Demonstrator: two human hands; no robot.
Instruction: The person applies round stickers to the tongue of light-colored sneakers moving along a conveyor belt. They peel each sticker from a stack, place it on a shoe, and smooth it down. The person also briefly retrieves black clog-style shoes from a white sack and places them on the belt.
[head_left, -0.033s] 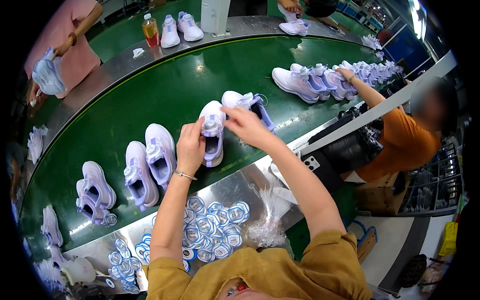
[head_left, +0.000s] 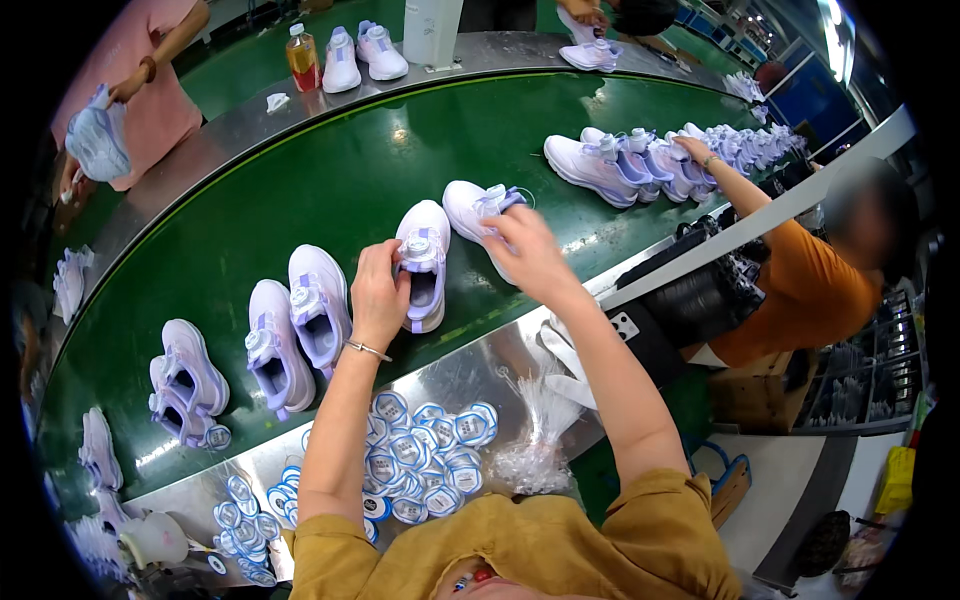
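A pale lilac-white sneaker with a dial on its tongue stands on the green belt, its toe pointing away from me. My left hand holds its left side near the opening, fingers closed together. Just to the right lies a second sneaker of the same kind, turned at an angle, with a thin loop of string by its tongue. My right hand is closed over that shoe's upper, hiding its opening; the fingers are a little blurred.
More sneakers stand in pairs to the left. Round blue-and-white tags and a bundle of clear plastic ties lie on the metal ledge. At right, a co-worker in orange reaches to a row of shoes. A bottle stands across the belt.
My right hand has moved from beside the first sneaker's dial to the second sneaker, which has turned slightly. My left hand stays at the first sneaker.
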